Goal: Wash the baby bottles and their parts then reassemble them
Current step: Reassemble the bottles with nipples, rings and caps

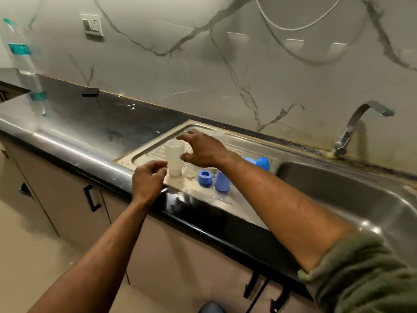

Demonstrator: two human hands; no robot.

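Where the dark countertop [94, 123] meets a steel sink drainboard [246, 141], a clear water bottle with teal bands [24, 64] is seen at far left, a wall socket [92, 24] on the marbled backsplash, and a curved tap [361, 123] beside the basin [352, 190]. View of the drainboard's rear is partly blocked by the right hand [203, 150], held over it with fingers spread and nothing grasped. Left hand [149, 179]: fingers loosely curled, nothing held, just beside the baby bottle [174, 158]. Bottle: translucent white, upright, uncapped, at the drainboard's near-left. Alongside are listed a small clear part [190, 172], a blue ring [205, 177], a blue cap [221, 180] and another blue cap [262, 163] behind the forearm.
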